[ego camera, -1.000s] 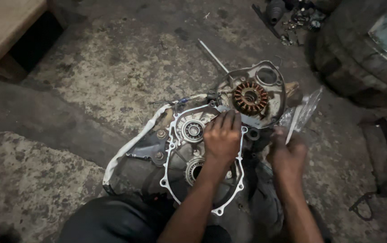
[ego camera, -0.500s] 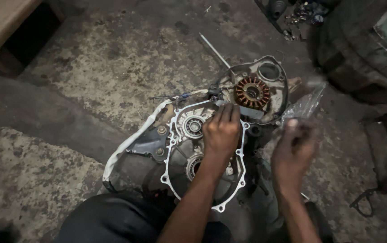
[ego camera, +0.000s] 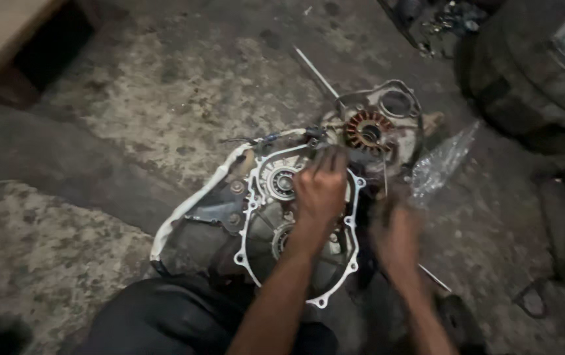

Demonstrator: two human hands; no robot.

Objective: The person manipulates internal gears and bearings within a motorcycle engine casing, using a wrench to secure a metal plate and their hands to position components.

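Note:
An engine crankcase [ego camera: 223,217] lies on the concrete floor with a white gasket [ego camera: 251,197] laid around its open face. My left hand [ego camera: 320,192] rests on the upper part of the gasket, fingertips curled at its top edge beside a bearing [ego camera: 281,183]. My right hand [ego camera: 397,236] is blurred just right of the case, closed around a thin tool [ego camera: 384,177] that sticks up from it. Behind the case lies a side cover with a copper-wound stator [ego camera: 368,131].
A crumpled clear plastic bag [ego camera: 442,161] lies right of the cover. On the floor behind it is a thin metal rod [ego camera: 315,72]. A tyre [ego camera: 532,79] fills the top right, a wooden bench [ego camera: 6,33] the top left. My dark-trousered knee [ego camera: 184,319] is in front.
My left hand has slid a little up the gasket, fingers stretched towards its top edge. My right hand has dropped lower and nearer the case, in fast, blurred motion.

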